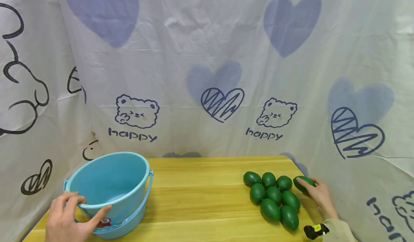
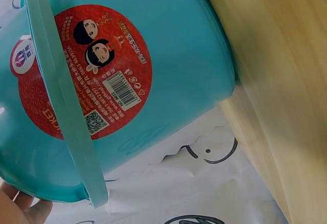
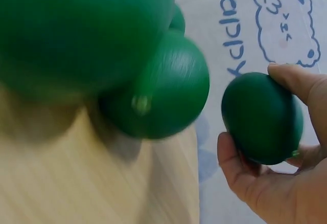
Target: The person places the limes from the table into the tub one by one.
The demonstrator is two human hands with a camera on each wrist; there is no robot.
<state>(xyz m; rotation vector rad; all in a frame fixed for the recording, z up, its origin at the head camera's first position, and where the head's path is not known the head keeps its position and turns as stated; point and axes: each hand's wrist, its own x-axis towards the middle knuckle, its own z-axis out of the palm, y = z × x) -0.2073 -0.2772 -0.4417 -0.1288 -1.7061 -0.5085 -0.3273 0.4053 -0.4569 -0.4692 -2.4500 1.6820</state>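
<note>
At the left of the table stands a light-blue plastic bucket (image 1: 134, 204), its mouth tipped a little in the head view. My left hand (image 1: 69, 217) grips its near rim, fingers over the edge and thumb along the outside. The left wrist view shows the bucket's wall with a red round label (image 2: 122, 65) and the handle (image 2: 64, 96) hanging across it. Over on the right, my right hand (image 1: 321, 197) holds a smooth, dark-green, oval lime-like fruit (image 3: 260, 119) between thumb and fingers. Several matching green fruits (image 1: 273, 195) lie clustered just left of that hand.
The yellow wood-grain table (image 1: 200, 199) spans the space between bucket and fruits. A white curtain (image 1: 181, 73) printed with hearts and bears hangs behind it and along both sides. A black band with a yellow patch (image 1: 316, 230) is on the right wrist.
</note>
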